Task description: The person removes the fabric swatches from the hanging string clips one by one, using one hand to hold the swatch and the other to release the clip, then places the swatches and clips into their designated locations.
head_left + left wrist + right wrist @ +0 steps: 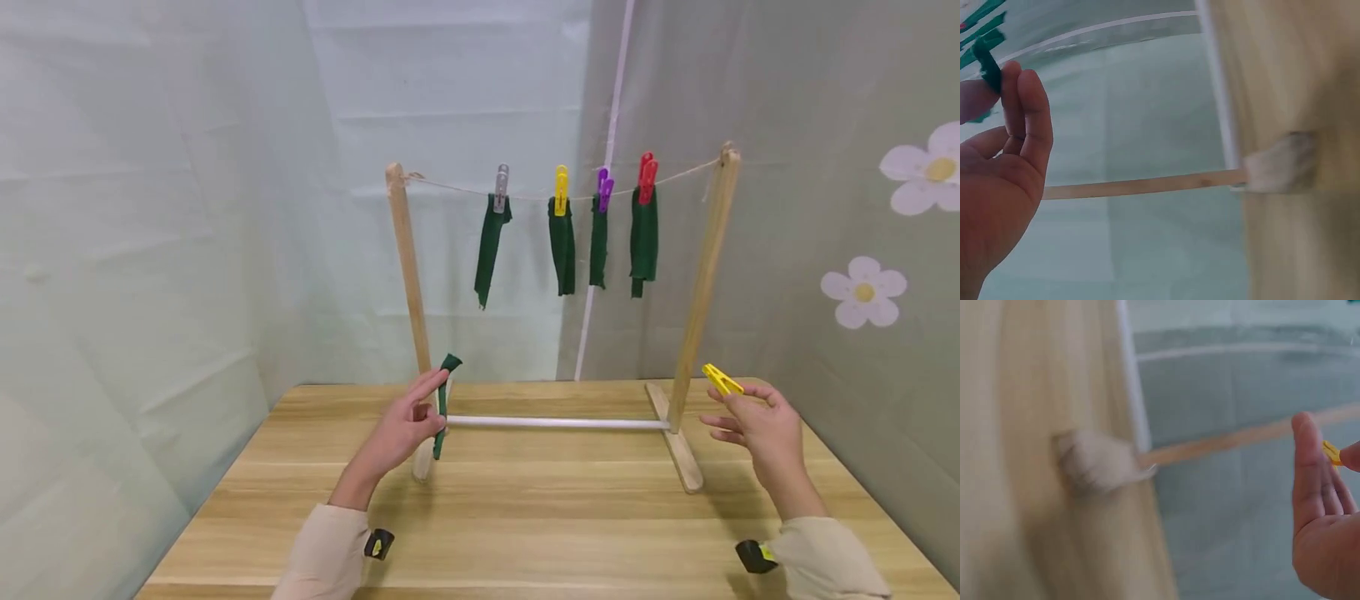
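Observation:
In the head view my left hand (401, 429) pinches a dark green cloth strip (442, 400) between thumb and fingers, in front of the left post. The strip also shows in the left wrist view, with its lower part hidden by the fingers. On the right, my right hand (768, 429) holds a yellow clothespin (722, 380) between thumb and fingertips, near the right post. Above and between the hands, several green strips hang from a string, held by a grey clothespin (501, 190), a yellow clothespin (561, 192), a purple clothespin (604, 192) and a red clothespin (647, 179).
A wooden rack with a left post (408, 267) and a right post (705, 292) stands on the wooden table (555, 508). A white rod (555, 423) joins the posts low down. The string (457, 188) sags between their tops. Pale curtains hang behind.

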Motion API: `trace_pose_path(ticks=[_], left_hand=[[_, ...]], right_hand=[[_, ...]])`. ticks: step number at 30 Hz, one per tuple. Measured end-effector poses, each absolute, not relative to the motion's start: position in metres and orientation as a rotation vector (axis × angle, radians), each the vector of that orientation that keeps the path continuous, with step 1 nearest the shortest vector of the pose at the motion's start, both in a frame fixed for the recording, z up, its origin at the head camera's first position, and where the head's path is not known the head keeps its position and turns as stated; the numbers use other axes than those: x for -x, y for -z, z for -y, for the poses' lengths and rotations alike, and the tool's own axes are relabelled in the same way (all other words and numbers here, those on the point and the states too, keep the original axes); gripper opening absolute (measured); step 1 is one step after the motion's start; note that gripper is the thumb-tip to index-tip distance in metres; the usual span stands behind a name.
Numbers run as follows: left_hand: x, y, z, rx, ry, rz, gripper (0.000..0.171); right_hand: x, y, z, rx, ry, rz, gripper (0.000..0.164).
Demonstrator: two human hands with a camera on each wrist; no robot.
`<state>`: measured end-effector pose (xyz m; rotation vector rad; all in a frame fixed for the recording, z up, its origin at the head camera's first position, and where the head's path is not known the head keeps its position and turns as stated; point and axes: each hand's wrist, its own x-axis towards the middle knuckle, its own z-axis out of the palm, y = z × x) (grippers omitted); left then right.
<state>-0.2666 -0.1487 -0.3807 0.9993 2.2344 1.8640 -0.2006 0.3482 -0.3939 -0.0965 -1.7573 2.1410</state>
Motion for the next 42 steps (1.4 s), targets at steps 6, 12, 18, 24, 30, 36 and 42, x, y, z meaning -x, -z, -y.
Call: trace_pose_path(ticks=[6, 12, 18, 24, 30, 36, 42], left_hand=[[0.257, 0.414, 0.155, -0.840, -1.788, -2.244, 0.069], [0.254, 0.439, 0.151, -0.729, -1.638, -2.264, 0.067], [0.254, 0.445, 0.149, -0.624, -1.586, -2.195, 0.062], [0.255, 0.451, 0.153, -0.622, -1.542, -2.161, 0.053], [0.255, 0.454, 0.150, -0.584, -1.543, -2.202, 0.053], [0.249, 0.451, 0.142, -0.590, -1.373, -2.448, 0.050], [0.248, 0.441, 0.135, -0.749, -0.945, -2.695, 0.052]], right_hand=[[0.202, 0.424, -0.367, 0.423, -2.106, 1.849, 0.024], [0.201, 0.450, -0.383, 0.613, -2.077, 1.928, 0.022], [0.202, 0.465, -0.393, 0.631, -1.997, 2.106, 0.034], [0.203, 0.470, -0.394, 0.671, -1.852, 2.269, 0.045], [0.202, 0.468, -0.394, 0.663, -1.665, 2.481, 0.052], [0.202, 0.467, -0.393, 0.612, -1.580, 2.593, 0.052], [0.204, 0.465, -0.393, 0.602, -1.555, 2.628, 0.054]])
